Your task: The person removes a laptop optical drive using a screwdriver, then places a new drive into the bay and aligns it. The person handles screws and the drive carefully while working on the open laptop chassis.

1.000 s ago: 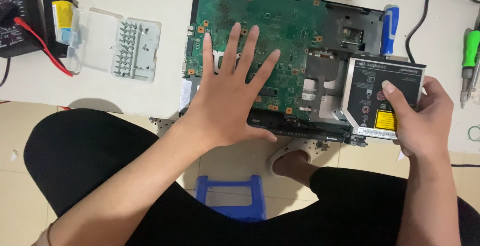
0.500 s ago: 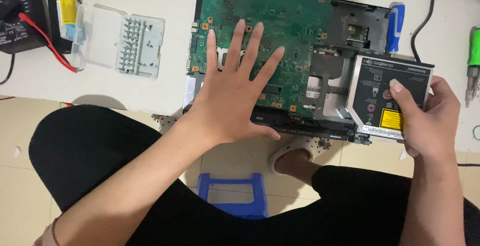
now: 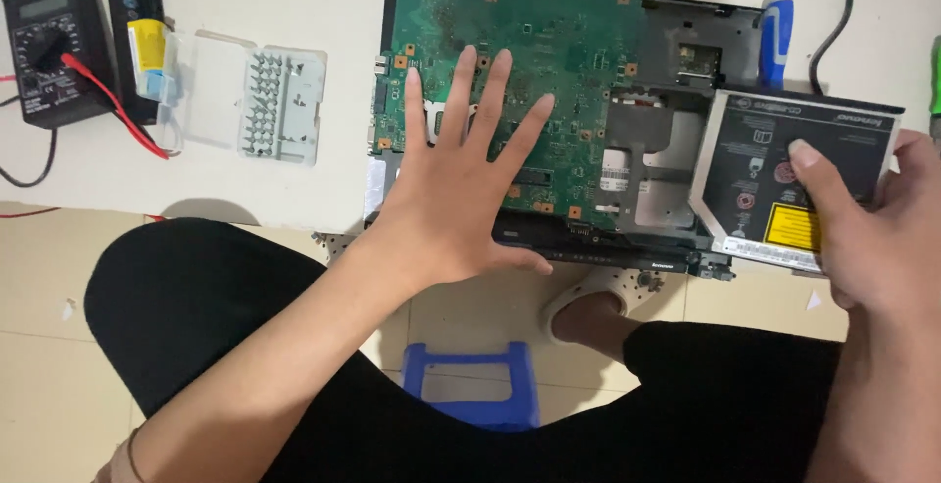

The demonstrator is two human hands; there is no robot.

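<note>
Seen from above at a white worktable (image 3: 294, 189), we press our left hand (image 3: 461, 189) flat, fingers splayed, on the green circuit board (image 3: 569, 61) of an opened laptop chassis (image 3: 647, 120); it grips nothing and simply bears down. Our right hand (image 3: 872, 218) clasps the slim optical drive (image 3: 784, 174) at the chassis's 3 o'clock edge, thumb on its labelled top face, fingers wrapped round the outer side.

Against the views from a second and half a second ago, the drive now sits farther out to 3 o'clock: more of its silver casing shows beyond the chassis, and its inner corner has drawn away from the bare metal bay beside the board. We judge that the drive is sliding free of its bay while the flat palm keeps the machine from following. The left hand has hardly shifted.

At 10 o'clock from the board lies a clear case of screwdriver bits (image 3: 279, 101); farther toward 9 o'clock sits a black multimeter (image 3: 54, 51) with a red lead. A blue-handled tool (image 3: 777, 37) rests at the chassis's 1 o'clock corner. Below the table edge, at 6 o'clock, a blue stool (image 3: 475, 385) shows between our knees.
</note>
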